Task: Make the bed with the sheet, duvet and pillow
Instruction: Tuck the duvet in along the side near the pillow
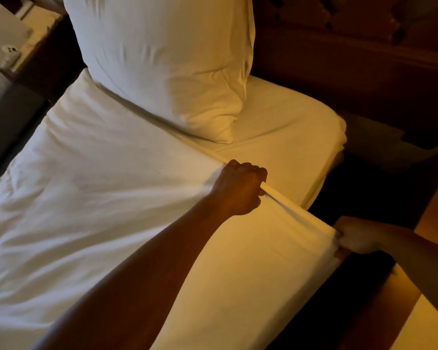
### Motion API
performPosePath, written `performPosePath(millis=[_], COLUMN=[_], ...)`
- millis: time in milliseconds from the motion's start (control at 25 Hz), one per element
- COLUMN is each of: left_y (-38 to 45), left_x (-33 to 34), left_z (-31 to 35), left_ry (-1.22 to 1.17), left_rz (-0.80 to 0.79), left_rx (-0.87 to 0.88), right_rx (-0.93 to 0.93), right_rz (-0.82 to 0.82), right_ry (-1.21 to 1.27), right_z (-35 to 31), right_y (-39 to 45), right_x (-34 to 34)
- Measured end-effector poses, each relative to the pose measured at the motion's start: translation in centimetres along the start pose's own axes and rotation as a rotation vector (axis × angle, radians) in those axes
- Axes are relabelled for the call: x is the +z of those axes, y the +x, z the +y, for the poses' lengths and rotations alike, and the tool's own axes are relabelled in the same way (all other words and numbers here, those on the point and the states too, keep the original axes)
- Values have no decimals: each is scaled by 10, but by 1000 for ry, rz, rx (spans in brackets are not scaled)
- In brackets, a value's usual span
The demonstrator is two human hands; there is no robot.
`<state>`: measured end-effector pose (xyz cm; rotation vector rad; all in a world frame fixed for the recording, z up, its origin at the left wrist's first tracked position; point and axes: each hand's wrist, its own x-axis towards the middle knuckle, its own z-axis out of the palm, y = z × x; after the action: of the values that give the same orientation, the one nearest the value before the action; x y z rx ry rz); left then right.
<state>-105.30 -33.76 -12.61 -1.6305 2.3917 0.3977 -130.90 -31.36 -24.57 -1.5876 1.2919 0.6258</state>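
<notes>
The duvet (pixel 99 198) is lying spread over most of the bed, soft, white and rumpled into long shallow creases, its top edge folded into a thick rolled band that is running diagonally from under the pillow toward the near side of the mattress. The left hand (pixel 239 189) is curling into a fist around that band, its grip holding the fabric tight, knuckles up, with the bare forearm reaching in from the lower left. The right hand (pixel 357 236) is pinching the same folded edge where it is hanging over the side of the bed, fingers bunched on the cloth (its grip is narrow and full of fabric), so the band is stretching taut between the two hands.

The pillow (pixel 162 61) is standing plump and upright at the head of the bed, leaning against the dark wooden headboard (pixel 352 46), its smooth white case dimpling near the lower corner. The sheet (pixel 288 117) is showing as a smooth, tightly fitted strip between the pillow and the duvet's fold, wrapping down round the rounded mattress corner.

A bedside stand (pixel 43 18) with pale, blurred objects is sitting at the upper left. Warm yellow light is falling across the near side of the bedding.
</notes>
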Motion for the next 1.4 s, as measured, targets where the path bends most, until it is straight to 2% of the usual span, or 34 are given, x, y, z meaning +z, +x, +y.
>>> performPosePath(millis=[200,320,480,560,720,920,1120,1200,1360,1400], left_y=[17,29,38,37,28,14,-18,-42,-103,-120], left_x=[6,22,56,69,83,86,77,79,92,94], left_z=[-1,-4,-11,-13,-13,-8,-8,-13,-26,-27], left_ry=[25,51,157,158,156,191,39,-53,-265,-291], left_rz=[-37,-36,-28,-20,66,188,342,368,469,501], left_rx=[14,37,33,21,38,92,18,-56,-286,-348], right_rx=[51,106,226,276,219,84,86,64,-104,-145], right_rz=[47,142,299,313,394,413,413,507,732,747], right_ry=[-69,-124,0,41,24,107,-5,-67,-117,-111], right_z=[0,6,-3,-15,-34,-55,-64,-64,-79,-91], right_y=[8,23,45,49,42,20,0,-7,-25,-31], right_x=[0,16,50,56,44,18,21,29,42,44])
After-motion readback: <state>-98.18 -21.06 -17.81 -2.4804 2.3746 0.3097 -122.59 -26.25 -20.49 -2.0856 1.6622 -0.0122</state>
